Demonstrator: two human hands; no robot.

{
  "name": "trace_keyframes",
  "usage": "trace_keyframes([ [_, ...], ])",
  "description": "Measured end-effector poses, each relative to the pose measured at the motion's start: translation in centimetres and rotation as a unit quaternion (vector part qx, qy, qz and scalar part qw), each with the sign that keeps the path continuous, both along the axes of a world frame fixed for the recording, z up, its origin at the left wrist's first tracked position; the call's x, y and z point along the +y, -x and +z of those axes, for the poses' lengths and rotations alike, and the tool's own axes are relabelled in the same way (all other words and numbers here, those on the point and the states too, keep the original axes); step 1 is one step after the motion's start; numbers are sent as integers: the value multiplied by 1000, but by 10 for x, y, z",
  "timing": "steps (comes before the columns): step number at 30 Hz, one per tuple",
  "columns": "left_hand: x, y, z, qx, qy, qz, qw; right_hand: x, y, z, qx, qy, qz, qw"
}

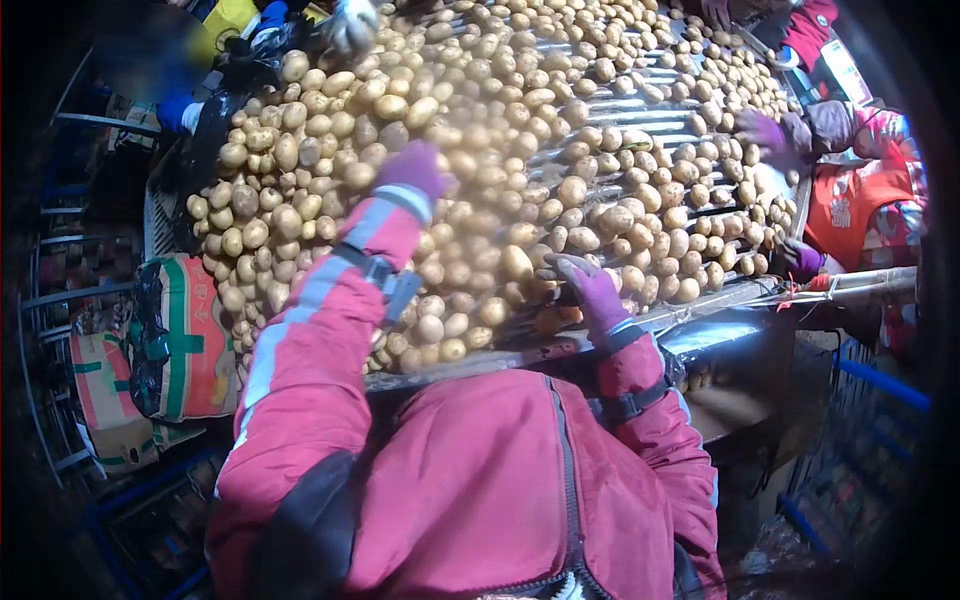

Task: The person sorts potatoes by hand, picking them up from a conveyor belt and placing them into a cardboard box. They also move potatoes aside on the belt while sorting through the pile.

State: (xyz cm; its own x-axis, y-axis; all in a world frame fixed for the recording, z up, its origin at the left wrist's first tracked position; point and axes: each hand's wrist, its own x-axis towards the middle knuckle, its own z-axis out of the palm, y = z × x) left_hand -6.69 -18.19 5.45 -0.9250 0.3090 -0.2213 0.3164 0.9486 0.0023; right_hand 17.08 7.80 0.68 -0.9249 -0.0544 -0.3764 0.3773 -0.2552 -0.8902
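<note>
My left hand [412, 172], in a purple glove, reaches far over a wide spread of potatoes [285, 220]. Motion smears its fingers, and potatoes lie all around it. Closer to the front edge of the sorting table [540, 350], my right hand [594, 292] is low among the potatoes, gloved in purple too. Its fingers stretch left and stand apart from the thumb side. Just below them, a brownish potato [548, 320] sits in shadow by the edge. The underside of this hand is hidden.
Metal rollers [640, 115] show between potatoes at the right. Co-workers' gloved hands reach in from the right [762, 132] and the top [352, 25]. A filled red-and-green sack [185, 335] stands at the left. A pole [860, 287] juts in at the right.
</note>
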Motion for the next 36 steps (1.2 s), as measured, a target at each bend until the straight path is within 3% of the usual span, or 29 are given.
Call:
trace_keyframes([
  [1, 16, 1, 2, -76, -41, 35, 996, -3, 2, -9, 12, -2, 14, 1000],
  [2, 19, 2, -33, -78, -61, -42, 994, -4, 5, -18, 25, -5, 27, 999],
  [3, 34, -22, -37, -32, -130, -14, 991, -6, 10, -16, -28, 45, 8, 999],
  [5, 50, -49, -23, -118, -205, -23, 971, -9, 23, -6, -109, 127, -36, 985],
  [6, 58, -62, -16, -163, -239, -24, 957, -8, 27, 1, -140, 159, -54, 976],
  [7, 56, -80, -25, -166, -299, -96, 935, -11, 27, 6, -175, 193, -72, 963],
  [8, 62, -96, -14, -240, -333, -100, 906, -17, 26, 9, -187, 283, -125, 932],
  [9, 67, -104, -3, -314, -364, -102, 871, -18, 26, 17, -200, 294, -114, 928],
  [12, 54, -44, -31, -166, -348, -135, 913, -10, 24, 24, -225, 307, -77, 921],
  [14, 23, 48, -47, 26, -342, -173, 923, -5, 13, 11, -216, 302, -56, 927],
  [15, 8, 55, -23, 90, -286, -185, 936, 1, 11, 9, -103, 178, 31, 978],
  [16, -7, 62, 3, 154, -227, -191, 942, 7, 10, 8, 23, 4, 100, 995],
  [17, -11, 72, 3, 133, -204, -143, 959, 12, 9, 6, 131, -148, 120, 973],
  [19, -18, 90, -7, 53, -148, 13, 987, 17, 1, -13, 80, -115, 103, 985],
  [21, -28, 93, -61, 129, -185, -82, 971, 16, -6, -22, 97, -73, 35, 992],
  [22, -12, 89, -64, 139, -156, -86, 974, 17, -8, -24, 106, -52, 2, 993],
  [24, 16, 65, -56, 137, -122, -65, 981, 21, -7, -22, 125, -216, 75, 965],
  [26, 19, 44, -38, 122, -159, -97, 975, 23, 4, -8, 142, -286, 123, 940],
  [30, 10, 12, -44, 77, -205, -151, 964, 22, 13, 21, 190, -293, 144, 926],
  [32, 21, -15, -32, 25, -207, -200, 957, 19, 16, 21, 125, -193, 108, 967],
  [33, 35, -36, -14, 17, -208, -246, 946, 16, 16, 14, 34, -74, 66, 995],
  [34, 43, -47, -30, -88, -228, -147, 959, 13, 15, 8, -9, -10, 36, 999],
  [36, 44, -66, -20, -36, -246, -183, 951, 9, 11, 0, -43, 59, -22, 997],
])
